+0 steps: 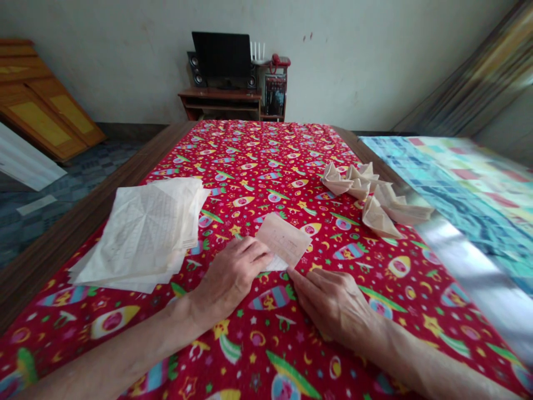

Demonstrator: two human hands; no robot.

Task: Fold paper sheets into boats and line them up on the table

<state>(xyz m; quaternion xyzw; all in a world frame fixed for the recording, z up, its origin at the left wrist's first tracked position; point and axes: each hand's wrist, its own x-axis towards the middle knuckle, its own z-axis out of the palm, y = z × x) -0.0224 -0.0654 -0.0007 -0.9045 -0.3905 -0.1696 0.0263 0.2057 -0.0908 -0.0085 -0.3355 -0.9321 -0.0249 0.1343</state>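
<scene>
A small sheet of folded paper (pixel 283 239) lies on the red patterned cloth in front of me, with faint marks on it and a paler strip along its lower edge. My left hand (pixel 239 264) curls over the paper's left side, its fingers bent and its thumb hidden. At the lower corner, my right hand (pixel 333 297) pinches or presses the edge with its fingertips, the other fingers bunched together. To the left rests a stack of creased thin paper sheets (pixel 145 233). Several folded paper shapes (pixel 381 208) with raised points sit at the right.
The red cloth (pixel 266 344) covers a table with a brown wooden edge (pixel 137 172). Past its far end stands a desk (pixel 220 95) with a monitor (pixel 222 55) and a red telephone (pixel 281 60). A wooden cabinet (pixel 45 105) is at left, a bed-like patterned surface (pixel 449 189) at right.
</scene>
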